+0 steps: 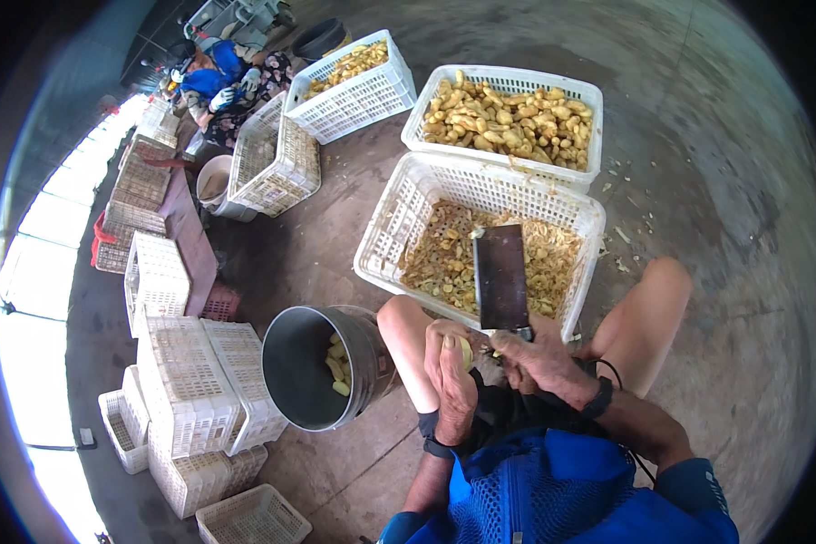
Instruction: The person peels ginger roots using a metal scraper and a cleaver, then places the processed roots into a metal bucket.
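My right hand [553,363] is wrapped round the handle of a cleaver [501,276], whose broad dark blade points up and away from me over the near crate. A pale yellow piece of vegetable [466,354] is in my closed left hand [450,372], just left of the cleaver's handle. In front of my knees, the white slatted crate [394,218] contains brownish peelings and trimmings [449,240]. At my left knee a dark bucket [290,363] has several peeled yellow pieces [338,363] inside.
Beyond the near crate, another white crate [598,127] holds knobbly yellow vegetables [508,122]. Stacked white crates [186,381] line the left side. A co-worker in blue [210,82] with gloves sits at the far left, near a crate [354,95] of yellow vegetables. Scraps [622,236] lie on the floor.
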